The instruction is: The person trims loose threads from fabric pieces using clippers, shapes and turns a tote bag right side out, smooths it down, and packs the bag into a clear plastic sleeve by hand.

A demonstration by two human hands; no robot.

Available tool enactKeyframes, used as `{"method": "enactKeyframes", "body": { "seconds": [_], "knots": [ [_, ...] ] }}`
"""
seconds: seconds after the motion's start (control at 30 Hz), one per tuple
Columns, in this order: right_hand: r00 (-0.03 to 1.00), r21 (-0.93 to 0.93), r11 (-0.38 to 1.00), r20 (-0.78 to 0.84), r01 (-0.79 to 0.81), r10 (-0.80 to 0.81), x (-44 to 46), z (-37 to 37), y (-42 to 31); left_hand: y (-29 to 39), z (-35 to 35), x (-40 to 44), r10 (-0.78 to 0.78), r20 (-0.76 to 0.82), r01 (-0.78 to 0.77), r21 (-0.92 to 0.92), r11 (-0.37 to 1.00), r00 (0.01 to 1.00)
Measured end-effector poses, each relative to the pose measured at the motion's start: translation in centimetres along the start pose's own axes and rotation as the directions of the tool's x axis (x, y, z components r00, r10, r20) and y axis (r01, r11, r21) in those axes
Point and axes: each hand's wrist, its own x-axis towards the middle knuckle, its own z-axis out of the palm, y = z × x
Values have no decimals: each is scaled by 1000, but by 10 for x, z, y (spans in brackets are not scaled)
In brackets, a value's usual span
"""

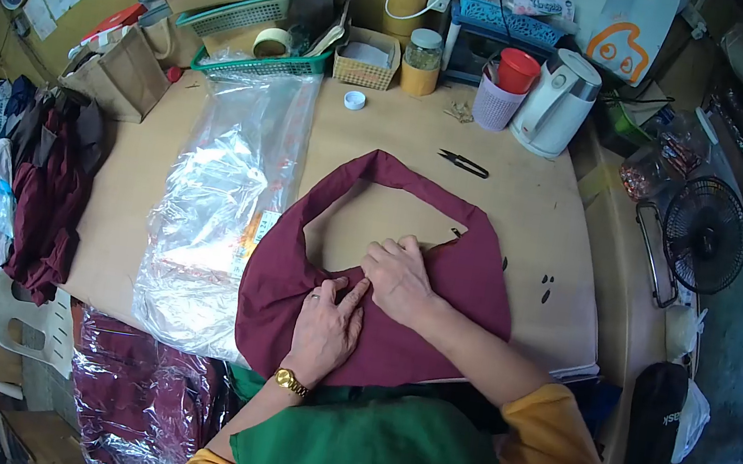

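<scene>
A maroon cloth bag (432, 340) lies flat on the table, its wide strap looping away from me round a gap of bare tabletop. At the near edge of that opening, my left hand (329, 326) presses on the cloth, fingers pointing forward and somewhat apart. My right hand (396, 279) is just right of it, fingers curled down on the same edge and closed on the cloth. A small dark zipper pull (457, 233) shows at the opening's right end. Black thread snips (464, 163) lie beyond the strap.
Clear plastic bags (208, 209) cover the table (116, 225) left of the maroon bag. Along the back stand a green basket (266, 67), a jar (421, 61), a purple cup (498, 104) and a white kettle (556, 104). A fan (706, 233) is at right.
</scene>
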Motion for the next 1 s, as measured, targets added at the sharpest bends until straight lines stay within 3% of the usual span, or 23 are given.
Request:
{"method": "enactKeyframes", "body": {
  "seconds": [0.07, 0.13, 0.17, 0.23, 0.3, 0.37, 0.53, 0.63, 0.67, 0.77, 0.83, 0.9, 0.93, 0.97, 1.0],
  "knots": [
    [999, 56, 998, -39, 2, 0, -2, 3, 3, -1, -1, -2, -11, -6, 11, -13, 1000, 1000],
    [994, -4, 1000, 103, -17, 17, -8, -11, 24, -1, -1, -2, -3, -10, 3, -15, 1000, 1000],
    [995, -6, 1000, 101, -10, 11, -5, -18, 34, -1, -2, -2, -4, -17, 4, -13, 1000, 1000],
    [980, -298, 954, 182, -21, 79, 4, -32, 46, 1, -3, -2, -7, -6, 7, -14, 1000, 1000],
    [989, -201, 978, 122, -57, 83, 6, -24, 29, -1, -2, -2, -2, -13, 2, -8, 1000, 1000],
    [998, 72, 997, 53, 25, -28, -3, 5, 3, -1, 0, -1, -5, -13, 5, -7, 1000, 1000],
    [997, 2, 999, 57, -51, 51, -3, -10, 33, 1, -3, -2, -16, 4, 16, -20, 1000, 1000],
    [989, 79, 987, 42, -142, 139, 4, -14, 43, -1, -4, -2, 8, -9, -8, -21, 1000, 1000],
    [969, 150, 964, 154, -218, 195, -2, -8, 34, -1, -4, -2, 4, -12, -4, -24, 1000, 1000],
    [932, 270, 914, 286, -302, 223, -18, -13, 19, -4, -9, -2, 36, -19, -37, -68, 997, 999],
    [923, 250, 930, 343, -269, 175, -8, -22, 27, -4, -14, -3, 147, 71, -137, -136, 981, 987],
    [895, 507, 755, 376, -416, 240, 11, -21, 30, -3, -14, -1, 176, 72, -165, -141, 976, 982],
    [858, 631, 586, 428, -509, 284, 21, 2, 35, -3, -14, 0, 210, 99, -194, -154, 969, 973],
    [859, 633, 585, 425, -507, 284, 30, 16, 34, -1, -14, 1, 244, 128, -221, -168, 961, 961],
    [878, 733, 485, 375, -477, 296, 40, 26, 30, 2, -15, 3, 257, 84, -234, -211, 949, 963]
  ]
}}
